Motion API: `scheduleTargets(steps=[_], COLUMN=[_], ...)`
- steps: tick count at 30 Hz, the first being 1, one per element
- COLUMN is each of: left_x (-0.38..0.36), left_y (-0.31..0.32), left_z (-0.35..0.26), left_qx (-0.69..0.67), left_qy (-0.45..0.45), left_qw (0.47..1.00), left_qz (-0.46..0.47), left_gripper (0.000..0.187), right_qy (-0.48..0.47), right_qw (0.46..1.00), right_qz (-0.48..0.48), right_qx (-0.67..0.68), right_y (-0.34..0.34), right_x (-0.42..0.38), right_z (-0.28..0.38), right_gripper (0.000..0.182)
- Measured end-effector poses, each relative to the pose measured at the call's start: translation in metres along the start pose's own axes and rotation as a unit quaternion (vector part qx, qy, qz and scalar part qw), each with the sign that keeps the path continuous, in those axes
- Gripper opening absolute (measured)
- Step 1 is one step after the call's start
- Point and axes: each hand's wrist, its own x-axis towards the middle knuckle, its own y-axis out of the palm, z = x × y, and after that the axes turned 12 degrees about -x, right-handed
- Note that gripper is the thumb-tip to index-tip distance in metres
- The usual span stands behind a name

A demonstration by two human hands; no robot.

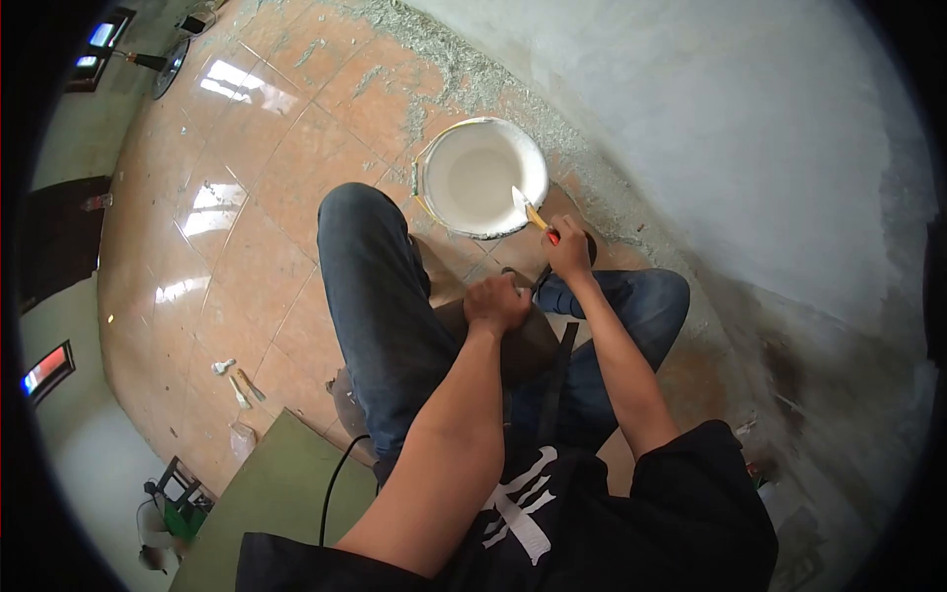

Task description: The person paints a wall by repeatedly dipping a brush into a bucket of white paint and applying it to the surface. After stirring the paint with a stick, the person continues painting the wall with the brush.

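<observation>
My right hand (569, 249) is closed around the handle of a paintbrush (536, 217), which has a yellow handle with a red part. Its white, paint-coated head reaches over the near right rim of a white bucket (534, 158). Pale paint or a similar liquid shows inside the bucket, which stands on the tiles with its wire handle hanging on the left side. Between my knees, my left hand (497, 303) is curled closed. Whatever its fingers may hold is hidden.
A rough, pale wall (760, 148) rises on the right, with scraped flakes (464, 69) along its foot. Brushes (241, 392) and a clear plastic item (242, 440) lie on the floor at left, near a green board (281, 483). A fan (172, 69) stands far left.
</observation>
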Motion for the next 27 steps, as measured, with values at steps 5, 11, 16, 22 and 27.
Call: scheduleTargets(steps=[5, 11, 16, 22, 27], left_x=[-0.003, -0.009, -0.004, -0.002, -0.004], left_y=[-0.002, -0.005, -0.002, -0.001, 0.001], left_z=[0.0, -0.002, 0.003, 0.003, 0.003], left_qx=[-0.003, -0.001, 0.0, -0.005, -0.023], left_qy=[-0.004, -0.005, -0.002, 0.008, 0.016], left_qw=[1.0, 1.0, 1.0, 1.0, 0.999], left_qz=[0.002, -0.023, -0.011, -0.027, -0.036], left_gripper=[0.037, 0.038, 0.039, 0.037, 0.035], right_qy=[-0.028, 0.001, 0.057, 0.176, 0.106], right_qw=[0.992, 0.98, 0.964, 0.931, 0.95], right_qz=[0.091, 0.136, 0.194, 0.278, 0.219], right_qx=[-0.084, -0.143, -0.172, -0.158, -0.197], right_y=[0.014, 0.007, 0.029, 0.049, 0.032], right_x=[-0.015, -0.025, -0.034, -0.028, -0.021], right_z=[-0.02, -0.012, -0.029, -0.042, -0.031], right_gripper=[0.009, 0.008, 0.024, 0.04, 0.032])
